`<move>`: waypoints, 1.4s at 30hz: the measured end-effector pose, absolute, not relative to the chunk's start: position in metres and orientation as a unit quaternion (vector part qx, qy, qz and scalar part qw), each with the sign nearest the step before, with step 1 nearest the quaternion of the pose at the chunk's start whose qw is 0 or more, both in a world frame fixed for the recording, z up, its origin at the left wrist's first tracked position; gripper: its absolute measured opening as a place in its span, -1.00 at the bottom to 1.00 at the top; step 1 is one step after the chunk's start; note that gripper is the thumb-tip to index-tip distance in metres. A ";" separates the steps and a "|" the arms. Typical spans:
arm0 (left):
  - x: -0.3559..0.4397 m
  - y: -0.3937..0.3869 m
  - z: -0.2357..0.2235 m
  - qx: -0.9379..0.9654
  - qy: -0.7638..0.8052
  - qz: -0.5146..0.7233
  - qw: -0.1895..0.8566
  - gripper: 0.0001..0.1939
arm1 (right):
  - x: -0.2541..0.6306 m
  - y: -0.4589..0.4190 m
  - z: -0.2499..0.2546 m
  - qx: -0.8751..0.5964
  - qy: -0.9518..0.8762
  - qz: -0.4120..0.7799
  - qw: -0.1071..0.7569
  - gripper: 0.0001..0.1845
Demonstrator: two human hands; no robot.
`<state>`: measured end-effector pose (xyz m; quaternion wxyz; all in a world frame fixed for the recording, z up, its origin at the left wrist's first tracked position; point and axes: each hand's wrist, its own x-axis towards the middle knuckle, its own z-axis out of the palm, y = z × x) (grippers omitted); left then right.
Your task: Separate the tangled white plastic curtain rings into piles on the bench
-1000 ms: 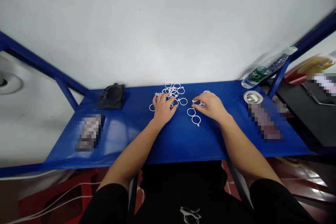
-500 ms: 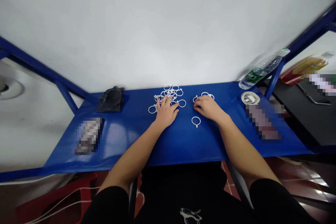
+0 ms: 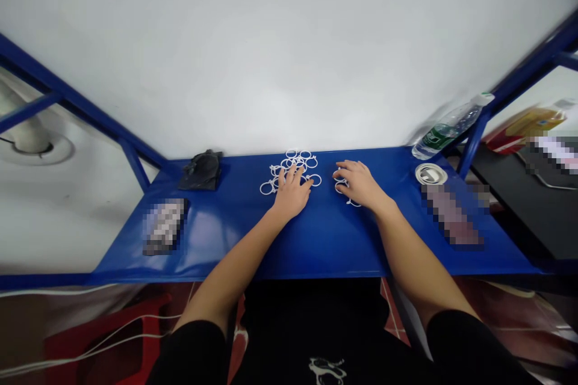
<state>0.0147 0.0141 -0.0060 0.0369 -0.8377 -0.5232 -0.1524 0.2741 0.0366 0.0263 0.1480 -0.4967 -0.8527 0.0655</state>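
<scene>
A cluster of white curtain rings, each with a small eyelet, lies overlapping at the back middle of the blue tabletop. My left hand rests on its near side, fingers spread over several rings and partly hiding them. To the right, my right hand lies palm down with its fingers apart over a smaller group of the same rings. One white ring shows between its thumb and fingers, and another ring's edge peeks out below the hand. Whatever else is under the palm is hidden.
At the left are a crumpled black bag and a pixelated item. A tape roll, a pixelated reddish object and a leaning water bottle are at the right. Blue frame bars rise at both ends.
My right hand has gone from curled fingers to spread ones. The ring that lay apart in front of it is now beside the others, against the hand. My left hand stays on the cluster.
</scene>
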 end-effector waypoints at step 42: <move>0.030 0.014 0.000 -0.709 -0.416 -0.486 -0.297 -0.83 | 0.237 0.018 0.028 -0.314 -0.893 0.147 0.287 -0.65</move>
